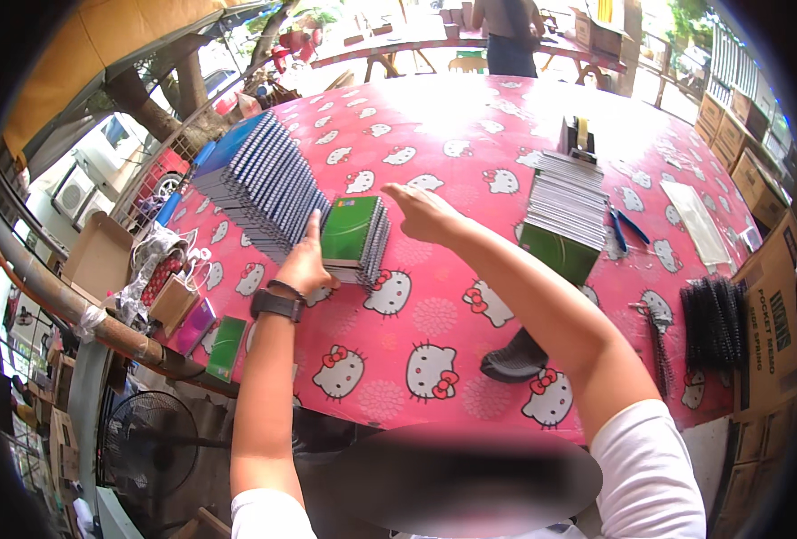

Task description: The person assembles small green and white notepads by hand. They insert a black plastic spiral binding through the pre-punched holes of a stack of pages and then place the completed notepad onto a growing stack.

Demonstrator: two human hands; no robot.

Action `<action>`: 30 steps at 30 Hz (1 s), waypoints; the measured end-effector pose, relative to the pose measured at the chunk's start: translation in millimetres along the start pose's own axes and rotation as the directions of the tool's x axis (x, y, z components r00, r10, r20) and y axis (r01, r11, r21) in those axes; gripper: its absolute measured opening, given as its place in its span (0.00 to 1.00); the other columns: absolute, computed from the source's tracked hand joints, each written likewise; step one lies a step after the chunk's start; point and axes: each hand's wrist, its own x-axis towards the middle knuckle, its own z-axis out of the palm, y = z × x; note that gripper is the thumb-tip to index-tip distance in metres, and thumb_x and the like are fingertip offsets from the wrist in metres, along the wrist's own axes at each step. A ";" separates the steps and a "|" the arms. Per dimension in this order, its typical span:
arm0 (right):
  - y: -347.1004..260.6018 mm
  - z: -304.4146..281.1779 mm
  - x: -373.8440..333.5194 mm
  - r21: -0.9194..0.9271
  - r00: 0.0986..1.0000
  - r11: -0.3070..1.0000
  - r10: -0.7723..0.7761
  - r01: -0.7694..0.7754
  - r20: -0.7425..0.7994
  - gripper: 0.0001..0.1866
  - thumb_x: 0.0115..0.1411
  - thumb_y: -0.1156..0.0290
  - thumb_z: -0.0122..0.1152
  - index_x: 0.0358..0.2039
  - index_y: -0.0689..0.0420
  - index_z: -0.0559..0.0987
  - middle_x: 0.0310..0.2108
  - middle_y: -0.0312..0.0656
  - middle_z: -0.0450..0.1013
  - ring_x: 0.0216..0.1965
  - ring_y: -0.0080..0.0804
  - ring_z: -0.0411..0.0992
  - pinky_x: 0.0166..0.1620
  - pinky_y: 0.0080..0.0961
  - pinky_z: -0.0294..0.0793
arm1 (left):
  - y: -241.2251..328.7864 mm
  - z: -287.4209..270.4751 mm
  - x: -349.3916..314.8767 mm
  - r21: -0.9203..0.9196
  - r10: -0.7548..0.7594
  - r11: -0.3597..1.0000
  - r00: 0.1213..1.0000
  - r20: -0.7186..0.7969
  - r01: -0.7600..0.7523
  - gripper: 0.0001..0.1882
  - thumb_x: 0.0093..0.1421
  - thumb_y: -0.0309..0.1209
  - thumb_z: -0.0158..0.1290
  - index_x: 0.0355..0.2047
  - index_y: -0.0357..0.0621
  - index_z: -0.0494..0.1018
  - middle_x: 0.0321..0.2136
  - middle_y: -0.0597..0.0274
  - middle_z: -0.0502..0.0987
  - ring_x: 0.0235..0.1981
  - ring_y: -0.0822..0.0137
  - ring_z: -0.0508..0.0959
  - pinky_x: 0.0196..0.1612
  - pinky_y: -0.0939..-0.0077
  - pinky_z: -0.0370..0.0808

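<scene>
A short stack of green-covered, spiral-bound pocket notebooks point(352, 226) lies on the pink table. My left hand point(307, 268) is at its left front corner, index finger stretched along the left side and thumb by the front edge. To the right of the stack, my right hand point(423, 214) is held flat with its fingers extended, a little apart from the notebooks and empty. Directly left stands a taller stack of blue-covered spiral notebooks point(259, 180), their coils facing my hands.
On the right lie a row of green-covered booklets point(564, 202), a tape dispenser point(580, 139), blue-handled pliers point(627, 229) and black spiral coils point(713, 323). A dark grey ridged object point(515, 357) sits below my right forearm. Cardboard boxes point(771, 310) line the right edge. A person point(509, 36) stands beyond the table.
</scene>
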 end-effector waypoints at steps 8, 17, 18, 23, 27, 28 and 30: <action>-27.2 38.3 62.1 -0.160 0.960 0.987 0.065 -0.022 0.271 0.28 0.44 0.86 0.55 0.50 0.62 0.69 0.38 0.56 0.74 0.44 0.51 0.73 0.43 0.40 0.74 | -3.9 1.8 -7.4 0.135 0.010 0.991 0.992 -0.124 0.007 0.58 0.37 0.24 0.68 0.64 0.42 0.42 0.34 0.40 0.78 0.39 0.44 0.78 0.44 0.58 0.77; -10.4 40.0 65.2 -0.175 0.920 0.981 0.143 -0.083 0.366 0.39 0.43 0.87 0.59 0.59 0.55 0.62 0.48 0.53 0.69 0.50 0.49 0.69 0.49 0.38 0.72 | -2.7 3.8 15.6 0.147 -0.080 0.987 0.994 0.070 0.069 0.63 0.40 0.23 0.67 0.66 0.40 0.32 0.39 0.37 0.76 0.43 0.45 0.77 0.47 0.59 0.75; -11.2 36.6 65.9 -0.206 0.895 0.971 0.197 -0.121 0.400 0.40 0.43 0.86 0.60 0.60 0.54 0.61 0.50 0.53 0.68 0.51 0.49 0.69 0.49 0.37 0.72 | -1.7 3.6 17.3 0.149 -0.087 0.986 0.994 0.072 0.075 0.63 0.40 0.23 0.67 0.66 0.40 0.32 0.39 0.37 0.76 0.43 0.45 0.78 0.47 0.59 0.74; -14.1 18.1 37.8 -0.207 1.000 0.978 0.000 0.006 0.028 0.33 0.49 0.82 0.57 0.57 0.52 0.64 0.46 0.50 0.71 0.51 0.43 0.69 0.50 0.36 0.73 | -11.2 3.1 5.7 0.035 -0.109 0.993 0.994 -0.014 0.109 0.67 0.37 0.20 0.67 0.65 0.38 0.26 0.35 0.36 0.77 0.40 0.46 0.78 0.46 0.63 0.74; 10.7 -80.7 -64.8 -0.055 0.990 0.998 0.018 -0.026 -0.137 0.18 0.49 0.75 0.59 0.43 0.56 0.75 0.41 0.46 0.73 0.48 0.47 0.69 0.49 0.39 0.71 | -8.3 4.1 -57.0 -0.120 0.093 0.981 0.914 -0.395 -0.152 0.62 0.38 0.17 0.64 0.67 0.52 0.36 0.54 0.47 0.68 0.47 0.51 0.75 0.47 0.61 0.74; 24.2 -107.9 -104.9 -0.196 0.982 0.979 0.023 -0.060 -0.186 0.16 0.48 0.75 0.61 0.40 0.57 0.76 0.39 0.46 0.73 0.47 0.47 0.69 0.48 0.39 0.70 | -4.5 8.4 -70.3 -0.093 0.139 0.972 0.849 -0.509 -0.215 0.59 0.39 0.18 0.64 0.67 0.54 0.41 0.58 0.50 0.65 0.51 0.52 0.73 0.49 0.61 0.74; 45.9 -121.5 -167.5 -0.373 0.943 0.893 0.136 -0.250 -0.305 0.20 0.44 0.71 0.69 0.39 0.58 0.76 0.39 0.42 0.73 0.48 0.46 0.67 0.49 0.39 0.69 | -5.4 15.6 -102.8 -0.040 0.086 0.987 0.726 -0.682 -0.154 0.50 0.42 0.21 0.65 0.65 0.51 0.52 0.58 0.55 0.64 0.55 0.56 0.68 0.50 0.62 0.72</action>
